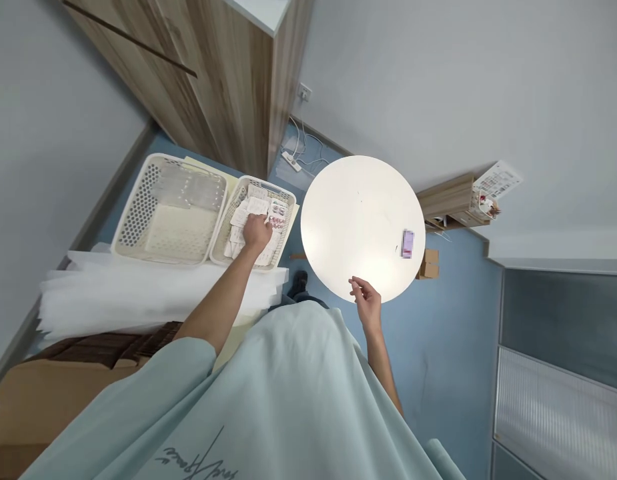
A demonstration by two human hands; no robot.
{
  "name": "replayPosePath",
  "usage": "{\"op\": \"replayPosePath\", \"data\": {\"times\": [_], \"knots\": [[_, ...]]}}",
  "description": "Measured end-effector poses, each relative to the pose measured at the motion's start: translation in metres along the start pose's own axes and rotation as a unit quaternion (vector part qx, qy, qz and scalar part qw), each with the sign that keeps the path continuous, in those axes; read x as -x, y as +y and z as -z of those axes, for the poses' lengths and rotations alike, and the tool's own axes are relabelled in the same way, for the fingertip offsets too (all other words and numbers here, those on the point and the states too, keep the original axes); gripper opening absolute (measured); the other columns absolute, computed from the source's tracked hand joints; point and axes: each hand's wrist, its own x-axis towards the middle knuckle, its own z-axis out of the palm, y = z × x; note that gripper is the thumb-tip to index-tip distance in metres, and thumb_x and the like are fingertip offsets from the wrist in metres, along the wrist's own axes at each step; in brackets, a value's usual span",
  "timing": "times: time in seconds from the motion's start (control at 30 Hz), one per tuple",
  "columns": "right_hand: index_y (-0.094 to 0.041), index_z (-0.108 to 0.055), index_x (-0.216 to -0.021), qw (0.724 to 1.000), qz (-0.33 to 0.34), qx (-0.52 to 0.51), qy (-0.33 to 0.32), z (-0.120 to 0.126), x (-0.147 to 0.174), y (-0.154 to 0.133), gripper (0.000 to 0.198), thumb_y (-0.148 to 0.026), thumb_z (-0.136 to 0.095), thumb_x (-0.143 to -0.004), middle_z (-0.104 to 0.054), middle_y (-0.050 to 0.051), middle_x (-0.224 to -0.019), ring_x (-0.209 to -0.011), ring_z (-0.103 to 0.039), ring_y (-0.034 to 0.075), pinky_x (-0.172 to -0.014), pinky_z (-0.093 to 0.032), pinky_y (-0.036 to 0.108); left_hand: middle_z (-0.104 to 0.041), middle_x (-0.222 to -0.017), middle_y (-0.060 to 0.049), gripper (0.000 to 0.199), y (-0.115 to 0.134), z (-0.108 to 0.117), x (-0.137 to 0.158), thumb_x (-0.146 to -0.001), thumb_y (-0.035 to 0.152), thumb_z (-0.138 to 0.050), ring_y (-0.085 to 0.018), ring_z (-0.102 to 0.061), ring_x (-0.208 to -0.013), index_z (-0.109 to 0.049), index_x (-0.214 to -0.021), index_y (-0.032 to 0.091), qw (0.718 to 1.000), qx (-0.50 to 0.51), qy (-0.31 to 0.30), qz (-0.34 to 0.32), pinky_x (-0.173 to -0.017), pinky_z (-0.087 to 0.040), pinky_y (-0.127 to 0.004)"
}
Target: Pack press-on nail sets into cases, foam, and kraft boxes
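My left hand (258,233) is down in the smaller white basket (218,248), its fingers curled at a pile of small white cards (238,220). Beside its fingertips lies a card with pink and dark pieces (277,215), which the hand seems to grip by the edge. My right hand (368,305) hovers at the near rim of the round white table (355,213), thumb and forefinger pinched together. Whether anything small sits in that pinch I cannot make out. A purple-and-white packet (407,244), blurred, lies near the table's right edge.
Left of the small basket stands a larger white basket (131,213) with clear plastic bags (188,187). White foam sheets (138,290) lie in front of both. A wooden cabinet (228,87) rises behind. A power strip (291,161) and brown boxes (429,263) are on the floor.
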Motion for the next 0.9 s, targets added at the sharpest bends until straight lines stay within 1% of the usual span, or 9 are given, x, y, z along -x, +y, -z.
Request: {"op": "replayPosePath", "data": {"times": [0.13,0.23,0.33,0.43,0.6,0.63,0.73,0.83,0.9], "knots": [[-0.022,-0.083,-0.125,1.000,-0.008,0.002,0.027,0.004,0.015,0.005,0.057,-0.069,-0.068,-0.095,-0.085,0.014,-0.129,-0.096,-0.078,0.027,-0.079,-0.062,0.039,-0.064,-0.145,-0.024,0.044,0.001,-0.005,0.005,-0.100,0.024,-0.062,-0.043,-0.068,-0.124,-0.076,-0.140,0.015,0.999,0.033,0.021,-0.021,-0.113,-0.053,-0.054],[-0.023,-0.084,-0.122,0.999,-0.001,-0.009,0.031,0.005,0.019,0.004,0.055,-0.068,-0.069,-0.094,-0.085,0.014,-0.127,-0.094,-0.078,0.027,-0.077,-0.062,0.039,-0.066,-0.141,-0.024,0.040,0.005,-0.005,0.006,-0.100,0.025,-0.061,-0.041,-0.067,-0.125,-0.076,-0.136,0.013,0.998,0.046,0.023,-0.020,-0.114,-0.052,-0.052],[-0.023,-0.083,-0.120,0.999,0.011,-0.020,0.024,0.005,0.017,0.001,0.054,-0.067,-0.070,-0.093,-0.086,0.014,-0.125,-0.092,-0.078,0.027,-0.078,-0.062,0.039,-0.068,-0.137,-0.024,0.035,0.011,-0.003,0.004,-0.103,0.028,-0.060,-0.038,-0.065,-0.129,-0.075,-0.130,0.012,0.999,0.043,0.017,-0.006,-0.117,-0.050,-0.049],[-0.023,-0.083,-0.121,0.999,0.025,-0.031,0.011,0.008,0.013,0.000,0.052,-0.066,-0.070,-0.094,-0.085,0.013,-0.126,-0.092,-0.077,0.026,-0.079,-0.062,0.040,-0.070,-0.136,-0.024,0.030,0.017,-0.001,0.002,-0.103,0.031,-0.063,-0.036,-0.067,-0.126,-0.074,-0.123,0.012,0.999,0.039,0.020,0.000,-0.114,-0.051,-0.048],[-0.025,-0.084,-0.120,0.998,0.039,-0.039,-0.022,0.019,0.001,0.005,0.048,-0.064,-0.071,-0.096,-0.084,0.010,-0.128,-0.092,-0.077,0.025,-0.081,-0.062,0.039,-0.078,-0.122,-0.018,0.007,0.022,-0.005,0.007,-0.097,0.023,-0.069,-0.035,-0.071,-0.118,-0.070,-0.103,0.019,0.998,0.048,0.033,0.006,-0.108,-0.055,-0.047],[-0.025,-0.084,-0.120,0.998,0.044,-0.040,-0.029,0.022,-0.002,0.006,0.047,-0.064,-0.071,-0.096,-0.084,0.010,-0.128,-0.092,-0.077,0.025,-0.082,-0.062,0.039,-0.079,-0.120,-0.016,0.006,0.022,-0.005,0.008,-0.095,0.021,-0.070,-0.036,-0.072,-0.118,-0.069,-0.101,0.021,0.998,0.054,0.043,0.013,-0.107,-0.055,-0.048],[-0.026,-0.083,-0.120,0.996,0.062,-0.045,-0.054,0.032,-0.014,0.007,0.046,-0.064,-0.071,-0.097,-0.085,0.009,-0.127,-0.092,-0.077,0.024,-0.081,-0.062,0.039,-0.081,-0.114,-0.013,0.014,0.025,-0.001,0.015,-0.091,0.019,-0.075,-0.036,-0.075,-0.119,-0.064,-0.099,0.024,0.992,0.084,0.084,0.031,-0.107,-0.056,-0.048],[-0.026,-0.083,-0.120,0.993,0.074,-0.048,-0.078,0.039,-0.028,0.006,0.045,-0.063,-0.070,-0.097,-0.086,0.009,-0.125,-0.092,-0.077,0.024,-0.080,-0.062,0.038,-0.082,-0.109,-0.010,0.020,0.032,0.011,0.028,-0.089,0.020,-0.077,-0.034,-0.076,-0.120,-0.061,-0.099,0.026,0.982,0.125,0.138,0.041,-0.110,-0.056,-0.047],[-0.027,-0.083,-0.119,0.991,0.083,-0.051,-0.095,0.043,-0.038,0.006,0.043,-0.062,-0.070,-0.097,-0.086,0.008,-0.125,-0.092,-0.077,0.024,-0.080,-0.061,0.038,-0.082,-0.108,-0.009,0.019,0.039,0.021,0.040,-0.089,0.021,-0.078,-0.032,-0.078,-0.117,-0.062,-0.098,0.026,0.972,0.155,0.168,0.049,-0.111,-0.056,-0.046]]}}
